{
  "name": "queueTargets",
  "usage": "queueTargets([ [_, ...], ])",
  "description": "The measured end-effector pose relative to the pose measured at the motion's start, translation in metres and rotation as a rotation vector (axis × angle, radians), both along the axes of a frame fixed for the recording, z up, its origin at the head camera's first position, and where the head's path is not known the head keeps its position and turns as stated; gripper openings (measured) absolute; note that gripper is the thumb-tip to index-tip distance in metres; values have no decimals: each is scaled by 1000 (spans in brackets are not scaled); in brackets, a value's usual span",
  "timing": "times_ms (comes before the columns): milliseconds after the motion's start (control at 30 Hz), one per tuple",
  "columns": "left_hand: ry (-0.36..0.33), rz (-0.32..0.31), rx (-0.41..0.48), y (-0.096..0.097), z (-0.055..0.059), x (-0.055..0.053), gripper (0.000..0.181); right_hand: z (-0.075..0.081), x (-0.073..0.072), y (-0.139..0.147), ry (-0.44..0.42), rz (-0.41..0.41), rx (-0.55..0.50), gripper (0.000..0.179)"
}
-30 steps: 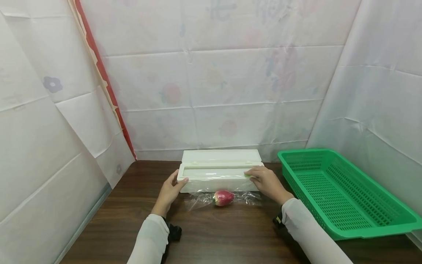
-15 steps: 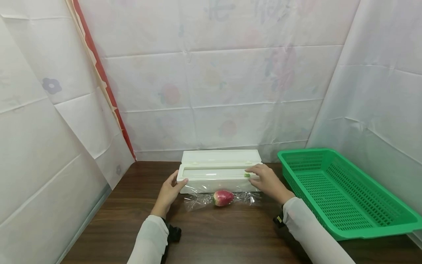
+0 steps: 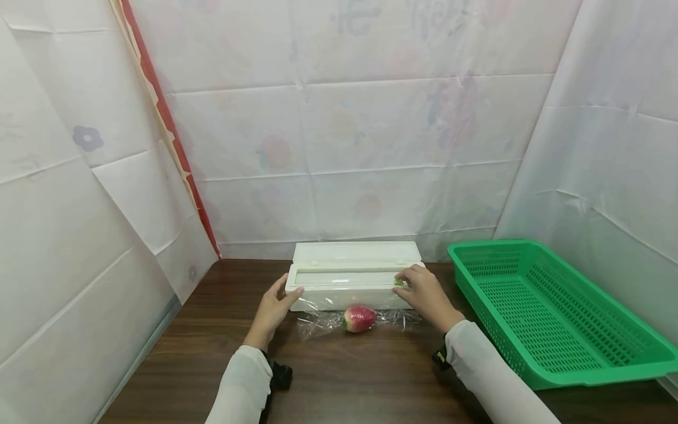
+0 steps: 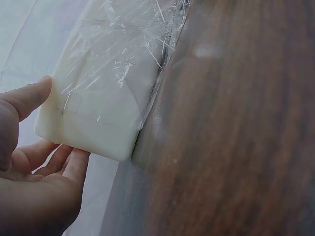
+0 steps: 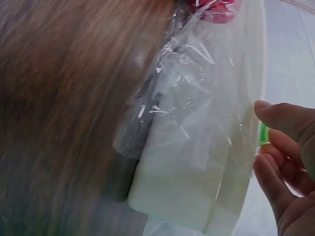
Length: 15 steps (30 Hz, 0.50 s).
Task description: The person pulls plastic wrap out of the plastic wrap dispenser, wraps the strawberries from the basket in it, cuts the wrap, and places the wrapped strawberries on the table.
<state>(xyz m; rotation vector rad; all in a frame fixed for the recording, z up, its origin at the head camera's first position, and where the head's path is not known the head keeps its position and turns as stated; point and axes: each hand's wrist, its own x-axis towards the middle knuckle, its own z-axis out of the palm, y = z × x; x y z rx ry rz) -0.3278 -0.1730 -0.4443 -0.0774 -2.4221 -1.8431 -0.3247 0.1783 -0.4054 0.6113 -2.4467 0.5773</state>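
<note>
A white cling film dispenser (image 3: pixel 323 299) stands on the table with its lid (image 3: pixel 355 252) tipped back. My left hand (image 3: pixel 272 306) holds its left end, thumb on the front top edge and fingers round the side (image 4: pixel 74 142). With thumb and fingers, my right hand (image 3: pixel 424 294) pinches the small green slide cutter (image 3: pixel 398 282) near the right end of the top. Clear cling film (image 4: pixel 123 64) hangs over the front of the box. In front of it lies a pink-red fruit with a pale end (image 3: pixel 360 318), covered in film.
A green plastic basket (image 3: pixel 540 321) with slotted walls stands to the right, close to my right forearm. White sheets with faint prints (image 3: pixel 339 129) hang behind and at both sides of the dark wooden table (image 3: pixel 349 383).
My right hand's spread fingers have come together round the green slide cutter, and its wrist has shifted slightly left. The left hand, dispenser and fruit stay in place.
</note>
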Motion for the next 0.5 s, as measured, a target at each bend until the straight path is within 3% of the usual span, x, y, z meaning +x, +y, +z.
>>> queueTargets([
  [167,9,-8,2,0,1,1,81,0,-2,0,38,-5,15,24],
  [500,15,-9,-13,0,0,2,82,0,-2,0,12,-27,24,21],
])
